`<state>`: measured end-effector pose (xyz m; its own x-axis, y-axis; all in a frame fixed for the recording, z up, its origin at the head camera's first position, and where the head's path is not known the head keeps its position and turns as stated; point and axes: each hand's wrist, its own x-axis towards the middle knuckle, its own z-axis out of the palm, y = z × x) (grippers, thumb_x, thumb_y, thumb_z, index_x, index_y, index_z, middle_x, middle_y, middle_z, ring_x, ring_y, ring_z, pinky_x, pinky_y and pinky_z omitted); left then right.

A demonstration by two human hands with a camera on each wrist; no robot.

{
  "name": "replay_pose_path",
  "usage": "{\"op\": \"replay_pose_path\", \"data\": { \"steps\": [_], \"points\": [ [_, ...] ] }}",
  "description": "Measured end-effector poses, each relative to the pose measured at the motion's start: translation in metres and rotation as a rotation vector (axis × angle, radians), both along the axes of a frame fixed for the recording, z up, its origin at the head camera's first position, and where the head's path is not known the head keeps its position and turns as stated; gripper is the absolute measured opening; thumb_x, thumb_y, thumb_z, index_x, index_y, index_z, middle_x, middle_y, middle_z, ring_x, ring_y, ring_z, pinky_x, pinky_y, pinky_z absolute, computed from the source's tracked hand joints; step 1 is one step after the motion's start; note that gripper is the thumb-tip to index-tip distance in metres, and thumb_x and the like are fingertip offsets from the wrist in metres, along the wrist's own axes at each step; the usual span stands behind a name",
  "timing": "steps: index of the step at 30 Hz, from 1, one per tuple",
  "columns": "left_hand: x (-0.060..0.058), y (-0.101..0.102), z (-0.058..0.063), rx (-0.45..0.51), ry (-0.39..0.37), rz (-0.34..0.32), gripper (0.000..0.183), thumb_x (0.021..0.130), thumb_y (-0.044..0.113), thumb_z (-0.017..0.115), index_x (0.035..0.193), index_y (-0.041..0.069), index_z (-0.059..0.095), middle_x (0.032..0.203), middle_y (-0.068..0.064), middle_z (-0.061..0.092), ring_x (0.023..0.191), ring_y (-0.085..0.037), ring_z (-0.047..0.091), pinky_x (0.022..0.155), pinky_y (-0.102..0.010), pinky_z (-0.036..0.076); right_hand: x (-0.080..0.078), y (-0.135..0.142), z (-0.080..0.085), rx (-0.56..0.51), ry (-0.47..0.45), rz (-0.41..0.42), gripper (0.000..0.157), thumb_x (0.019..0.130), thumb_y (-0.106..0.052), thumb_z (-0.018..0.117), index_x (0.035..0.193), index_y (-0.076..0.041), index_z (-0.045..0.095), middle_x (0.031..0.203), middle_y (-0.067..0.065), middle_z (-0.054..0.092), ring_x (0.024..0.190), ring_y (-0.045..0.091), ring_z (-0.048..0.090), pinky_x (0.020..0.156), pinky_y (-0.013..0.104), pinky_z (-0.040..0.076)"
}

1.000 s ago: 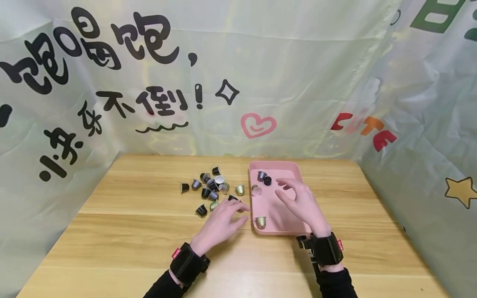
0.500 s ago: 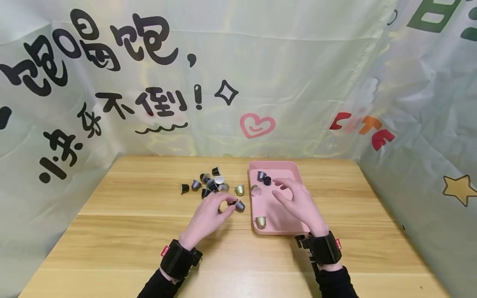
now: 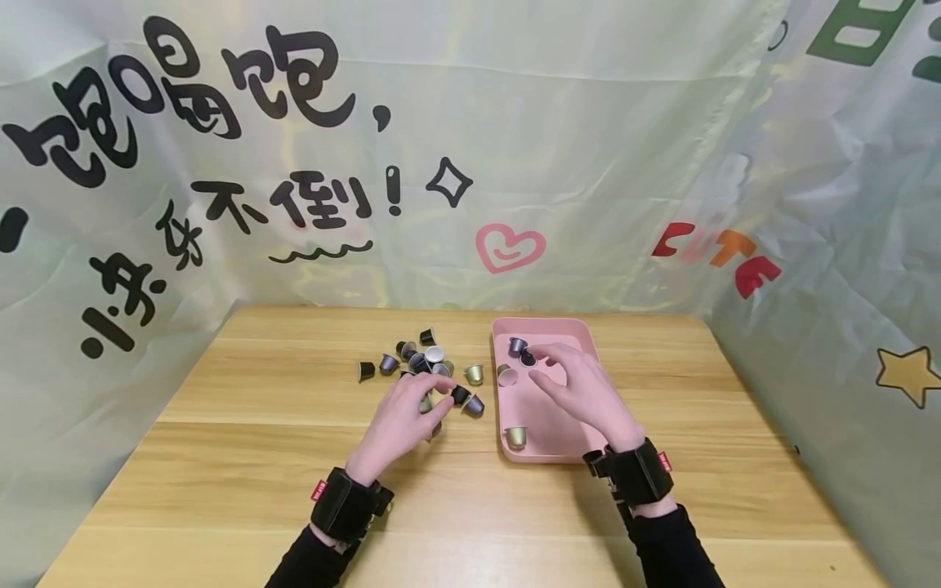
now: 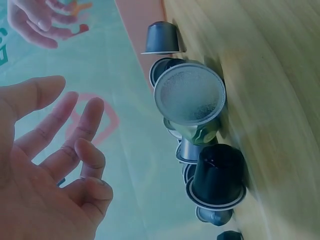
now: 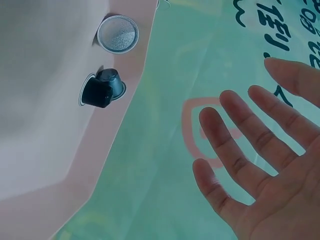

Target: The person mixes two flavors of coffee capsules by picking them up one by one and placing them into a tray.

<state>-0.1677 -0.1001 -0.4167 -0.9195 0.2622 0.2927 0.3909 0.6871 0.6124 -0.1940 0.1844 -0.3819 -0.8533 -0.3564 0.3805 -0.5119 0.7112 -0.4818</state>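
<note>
My left hand (image 3: 400, 416) hovers over the near side of a loose heap of coffee capsules, partly covering some. In the left wrist view its fingers (image 4: 87, 120) are loosely bent with nothing between them. Just right of its fingertips lie a black capsule (image 3: 460, 394) and a purple-grey capsule (image 3: 474, 406). A pale gold capsule (image 3: 474, 375) sits by the pink tray (image 3: 551, 445). Over that tray my right hand (image 3: 588, 396) is spread and holds nothing. Inside are a blue-grey capsule (image 3: 518, 346), a black capsule (image 5: 97, 92), a lid-up capsule (image 5: 118, 34) and a gold capsule (image 3: 516, 438).
More capsules, among them one with a white lid (image 3: 434, 354) and a black one at the far left (image 3: 366, 371), lie about the heap. The wooden table (image 3: 243, 490) meets a printed curtain (image 3: 588, 163) at the back and sides.
My left hand has drawn left from beside the tray to over the heap, leaving the black and purple-grey capsules in view. My right hand has shifted slightly left above the tray.
</note>
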Motion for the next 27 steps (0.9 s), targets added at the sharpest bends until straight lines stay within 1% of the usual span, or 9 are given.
{"op": "replay_pose_path", "data": {
  "steps": [6, 10, 14, 18, 20, 22, 26, 27],
  "points": [
    [-0.002, -0.001, -0.001, -0.002, 0.007, 0.006, 0.022, 0.094, 0.023, 0.070, 0.115, 0.017, 0.073, 0.111, -0.001, 0.075, 0.106, -0.026, 0.064, 0.092, -0.044, 0.050, -0.008, -0.005, 0.003, 0.025, -0.002, 0.032, 0.034, 0.093, -0.014, 0.070, 0.125, -0.003, 0.067, 0.120, 0.014, 0.072, 0.108, 0.031, 0.062, 0.095, 0.046, 0.051],
    [-0.002, -0.001, -0.001, 0.006, 0.008, 0.000, 0.022, 0.094, 0.022, 0.070, 0.115, 0.016, 0.073, 0.110, -0.001, 0.075, 0.105, -0.029, 0.064, 0.090, -0.043, 0.049, -0.015, -0.007, 0.002, 0.062, 0.035, 0.061, 0.032, 0.093, -0.013, 0.071, 0.124, -0.004, 0.069, 0.113, 0.010, 0.074, 0.103, 0.025, 0.065, 0.092, 0.041, 0.053],
    [-0.003, -0.001, -0.002, 0.001, 0.009, 0.004, 0.022, 0.094, 0.023, 0.070, 0.115, 0.016, 0.073, 0.109, -0.001, 0.076, 0.105, -0.028, 0.064, 0.092, -0.044, 0.049, -0.021, -0.011, 0.002, 0.100, 0.077, 0.093, 0.031, 0.092, -0.013, 0.073, 0.121, -0.007, 0.070, 0.108, 0.006, 0.076, 0.095, 0.019, 0.068, 0.088, 0.037, 0.055],
    [-0.003, -0.002, -0.002, -0.005, 0.011, 0.004, 0.022, 0.094, 0.024, 0.069, 0.115, 0.016, 0.073, 0.109, -0.001, 0.076, 0.106, -0.027, 0.064, 0.093, -0.044, 0.049, -0.024, -0.015, 0.003, 0.138, 0.090, 0.093, 0.028, 0.092, -0.017, 0.072, 0.119, -0.010, 0.072, 0.106, 0.004, 0.077, 0.090, 0.015, 0.069, 0.084, 0.035, 0.055],
    [-0.003, -0.002, -0.002, -0.005, 0.014, 0.003, 0.022, 0.094, 0.024, 0.070, 0.114, 0.016, 0.073, 0.108, -0.002, 0.076, 0.106, -0.028, 0.064, 0.093, -0.045, 0.049, -0.026, -0.016, 0.005, 0.158, 0.080, 0.086, 0.029, 0.093, -0.019, 0.071, 0.121, -0.011, 0.071, 0.106, 0.003, 0.077, 0.090, 0.015, 0.070, 0.082, 0.035, 0.055],
    [-0.004, -0.002, -0.002, -0.002, 0.021, 0.001, 0.021, 0.094, 0.022, 0.070, 0.113, 0.015, 0.073, 0.107, -0.002, 0.076, 0.105, -0.029, 0.065, 0.092, -0.044, 0.049, -0.028, -0.018, 0.006, 0.172, 0.053, 0.085, 0.031, 0.094, -0.021, 0.069, 0.124, -0.011, 0.070, 0.110, 0.005, 0.077, 0.094, 0.017, 0.071, 0.082, 0.036, 0.056],
    [-0.004, -0.002, -0.002, 0.004, 0.039, -0.004, 0.019, 0.093, 0.019, 0.071, 0.111, 0.014, 0.074, 0.104, -0.003, 0.076, 0.101, -0.031, 0.065, 0.088, -0.043, 0.048, -0.034, -0.024, 0.008, 0.184, -0.044, 0.120, 0.037, 0.096, -0.019, 0.066, 0.132, -0.008, 0.064, 0.124, 0.010, 0.072, 0.104, 0.024, 0.071, 0.088, 0.041, 0.057],
    [-0.004, -0.003, -0.002, 0.006, 0.037, -0.007, 0.018, 0.093, 0.018, 0.071, 0.110, 0.013, 0.074, 0.103, -0.003, 0.076, 0.100, -0.031, 0.065, 0.088, -0.043, 0.048, -0.036, -0.026, 0.008, 0.183, -0.072, 0.137, 0.034, 0.097, -0.017, 0.065, 0.129, -0.008, 0.065, 0.122, 0.010, 0.073, 0.103, 0.024, 0.070, 0.088, 0.041, 0.057]
  ]
}}
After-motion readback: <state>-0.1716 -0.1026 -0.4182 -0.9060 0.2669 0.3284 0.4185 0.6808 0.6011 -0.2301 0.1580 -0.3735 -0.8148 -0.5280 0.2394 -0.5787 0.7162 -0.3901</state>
